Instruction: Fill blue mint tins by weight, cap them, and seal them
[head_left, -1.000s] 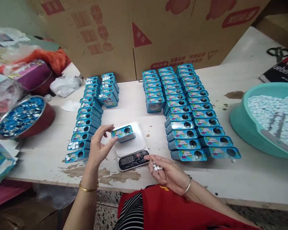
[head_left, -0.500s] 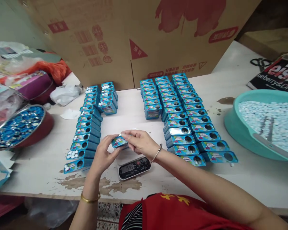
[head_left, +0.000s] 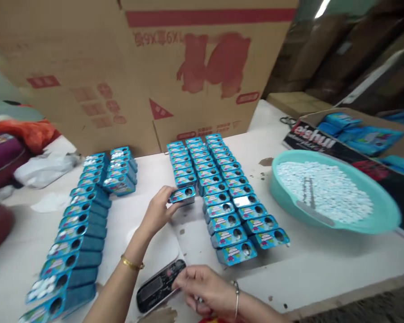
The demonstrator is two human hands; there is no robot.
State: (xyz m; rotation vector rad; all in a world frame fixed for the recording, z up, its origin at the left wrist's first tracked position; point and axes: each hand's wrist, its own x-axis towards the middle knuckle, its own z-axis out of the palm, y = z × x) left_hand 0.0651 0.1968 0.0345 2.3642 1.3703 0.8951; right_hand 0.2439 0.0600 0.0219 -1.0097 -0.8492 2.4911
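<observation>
My left hand (head_left: 158,211) grips a small blue candy tin (head_left: 182,194) by its left end, fingers and thumb on either side. The tin is upright, its round opening facing up, at the near end of the leftmost of the right-hand rows of tins (head_left: 185,179). My right hand (head_left: 208,289) is closed beside the digital scale (head_left: 161,283), fingers curled in; a small pale bit shows between them, too blurred to name. The scale's white plate (head_left: 158,246) lies bare under my left forearm.
More blue tins (head_left: 84,224) stand in rows on the left, some with white candies on top. A teal basin (head_left: 326,193) of pale candies, with a grey-handled tool in it, stands at right. Behind it is an open box (head_left: 323,139) of blue packets. A large carton (head_left: 121,80) walls the back.
My left hand has carried the tin from over the scale to the right-hand rows. My right hand has let go of the tin and drawn back towards me. The view has swung right.
</observation>
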